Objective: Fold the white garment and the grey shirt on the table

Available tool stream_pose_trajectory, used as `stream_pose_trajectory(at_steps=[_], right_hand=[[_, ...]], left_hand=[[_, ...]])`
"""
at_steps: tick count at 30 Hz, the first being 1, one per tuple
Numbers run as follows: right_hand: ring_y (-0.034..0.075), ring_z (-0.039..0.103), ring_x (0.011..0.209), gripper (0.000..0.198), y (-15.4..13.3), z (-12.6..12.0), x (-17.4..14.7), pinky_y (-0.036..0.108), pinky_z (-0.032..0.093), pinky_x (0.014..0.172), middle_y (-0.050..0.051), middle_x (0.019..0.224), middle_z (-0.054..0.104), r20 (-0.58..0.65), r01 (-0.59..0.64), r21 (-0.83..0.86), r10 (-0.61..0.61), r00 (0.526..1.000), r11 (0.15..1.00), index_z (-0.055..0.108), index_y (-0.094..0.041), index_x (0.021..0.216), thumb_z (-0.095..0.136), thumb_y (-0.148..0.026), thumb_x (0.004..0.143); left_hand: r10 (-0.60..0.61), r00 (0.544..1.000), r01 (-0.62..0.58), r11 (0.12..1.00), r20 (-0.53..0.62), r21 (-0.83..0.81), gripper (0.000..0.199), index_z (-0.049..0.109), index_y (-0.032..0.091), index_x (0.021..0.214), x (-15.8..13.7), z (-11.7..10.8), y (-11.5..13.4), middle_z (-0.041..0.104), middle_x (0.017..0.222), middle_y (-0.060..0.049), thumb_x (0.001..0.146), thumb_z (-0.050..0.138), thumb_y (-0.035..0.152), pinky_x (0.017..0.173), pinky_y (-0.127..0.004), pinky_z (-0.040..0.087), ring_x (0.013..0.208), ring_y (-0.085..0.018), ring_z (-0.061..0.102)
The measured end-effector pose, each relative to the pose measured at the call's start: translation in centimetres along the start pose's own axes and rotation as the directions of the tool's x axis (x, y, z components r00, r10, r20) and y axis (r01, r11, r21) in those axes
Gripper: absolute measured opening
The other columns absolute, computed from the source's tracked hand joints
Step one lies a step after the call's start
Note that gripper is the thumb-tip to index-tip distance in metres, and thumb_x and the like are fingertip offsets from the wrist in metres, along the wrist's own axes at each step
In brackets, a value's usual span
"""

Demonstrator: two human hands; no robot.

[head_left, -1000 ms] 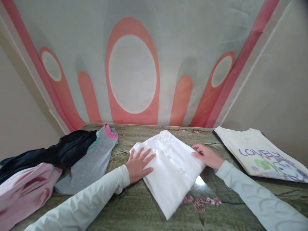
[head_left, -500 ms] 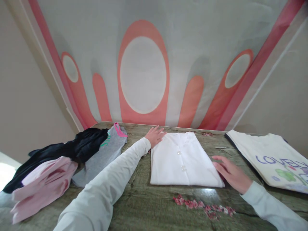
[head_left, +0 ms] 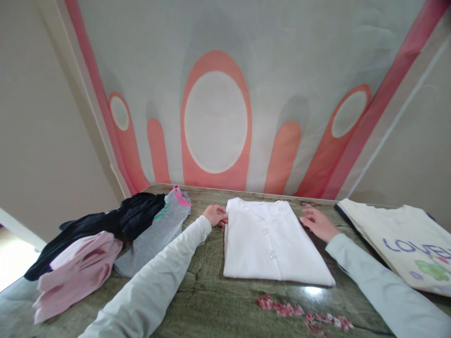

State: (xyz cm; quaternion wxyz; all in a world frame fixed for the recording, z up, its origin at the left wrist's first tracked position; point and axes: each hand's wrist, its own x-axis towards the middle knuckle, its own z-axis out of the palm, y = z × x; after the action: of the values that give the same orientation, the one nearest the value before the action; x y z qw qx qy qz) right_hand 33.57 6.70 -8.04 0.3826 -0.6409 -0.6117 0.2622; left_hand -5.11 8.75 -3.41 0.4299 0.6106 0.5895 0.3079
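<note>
A folded white top (head_left: 253, 253) with a V-shaped neckline and sparkly buttons lies flat on the table, neckline away from me. My left hand (head_left: 214, 216) is at its upper left edge, fingers slightly bent and fingertips at the fabric's side. Whether they touch or pinch the fabric is hard to see. By the upper right edge is my right hand (head_left: 320, 225), its thumb and fingers apart and holding nothing. A small gap shows between those fingertips and the top.
Left on the wood-patterned table (head_left: 197, 305) lie a black garment (head_left: 137, 216), a grey garment (head_left: 151, 244) with pink trim and a crumpled pink garment (head_left: 81, 274). To the right is a folded cream shirt (head_left: 384, 220) with "LOVELY" lettering. A patterned wall (head_left: 275, 70) stands behind the table.
My left hand has slid off the top's upper left corner to its left side. My right hand has moved away from me along the right edge. The view has shifted slightly.
</note>
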Motion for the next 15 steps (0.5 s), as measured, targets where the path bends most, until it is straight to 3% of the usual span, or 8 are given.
stream_pose_trajectory(at_steps=[4, 8, 15], right_hand=[[0.015, 0.061, 0.062, 0.021, -0.2, 1.5, 3.2, 0.027, 0.047, 0.059, 0.005, 0.074, 0.064, -0.059, 0.019, 0.045, -0.016, 0.998, 0.999, 0.051, -0.016, 0.091, 0.054, -0.016, 0.07], [0.014, 0.061, 0.059, 0.02, -0.1, 1.9, 3.9, 0.028, 0.048, 0.06, 0.005, 0.075, 0.064, -0.087, 0.046, 0.078, -0.039, 0.995, 0.996, 0.051, -0.016, 0.093, 0.05, -0.015, 0.073], [0.014, 0.061, 0.062, 0.023, 0.1, 2.1, 3.8, 0.03, 0.049, 0.064, 0.007, 0.086, 0.065, -0.138, 0.104, 0.149, -0.084, 0.987, 0.983, 0.053, -0.017, 0.098, 0.051, -0.026, 0.076]], left_hand=[[-0.048, 0.999, 0.048, 0.998, -0.009, -0.046, 0.014, 0.05, 0.01, 0.078, 1.3, 0.2, 0.3, 0.06, 0.059, -0.002, 0.072, 0.061, 0.014, 0.042, -0.017, 0.046, 0.055, -0.012, 0.061], [-0.052, 0.999, 0.052, 0.998, 0.0, -0.04, 0.023, 0.051, 0.011, 0.084, 2.1, 0.0, 0.4, 0.059, 0.06, 0.0, 0.069, 0.065, 0.02, 0.034, -0.014, 0.038, 0.053, -0.012, 0.059], [0.088, 0.996, -0.089, 0.991, -0.017, -0.1, 0.04, 0.047, 0.013, 0.094, 2.6, 0.7, 0.4, 0.054, 0.065, 0.004, 0.062, 0.07, 0.016, 0.038, -0.017, 0.044, 0.046, -0.007, 0.051]])
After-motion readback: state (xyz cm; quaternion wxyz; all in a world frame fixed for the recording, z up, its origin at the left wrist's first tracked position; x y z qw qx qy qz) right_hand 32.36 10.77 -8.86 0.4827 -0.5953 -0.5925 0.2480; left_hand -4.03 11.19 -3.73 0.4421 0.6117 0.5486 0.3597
